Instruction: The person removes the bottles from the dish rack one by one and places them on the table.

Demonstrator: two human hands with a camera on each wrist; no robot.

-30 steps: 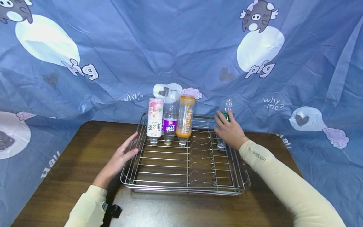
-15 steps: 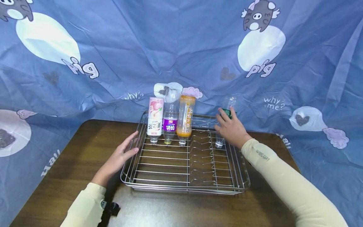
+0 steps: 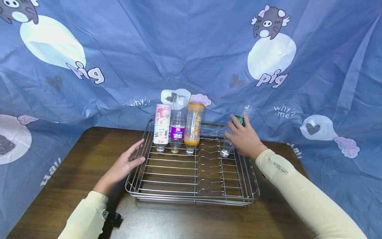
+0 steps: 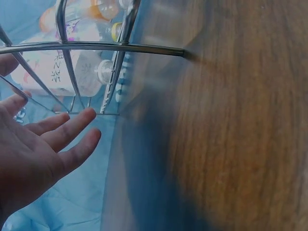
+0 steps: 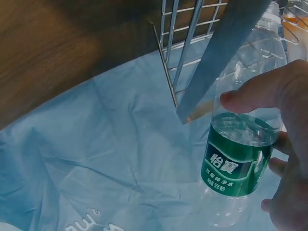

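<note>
My right hand (image 3: pixel 243 139) grips a clear plastic water bottle (image 5: pixel 236 159) with a green label. The bottle is upside down, its neck low over the right part of the wire dish rack (image 3: pixel 167 198) and its base leaning right. In the right wrist view my thumb lies across its side. My left hand (image 3: pixel 122 167) holds nothing; its fingers are spread beside the rack's left rim. Upside down at the back left of the rack stand a pink-and-white bottle (image 3: pixel 162 127), a clear bottle with a purple label (image 3: pixel 177 132) and an orange-patterned bottle (image 3: pixel 193 124).
The rack stands on a brown wooden table (image 3: pixel 167 222), its raised wire rim running all round. Wavy wire dividers (image 3: pixel 209 166) run down its right half. A blue cloth (image 3: pixel 191 49) with pig prints hangs close behind the table.
The green-labelled bottle has tilted in my right hand: its neck has swung left and its base leans further right. My left hand stays beside the rack.
</note>
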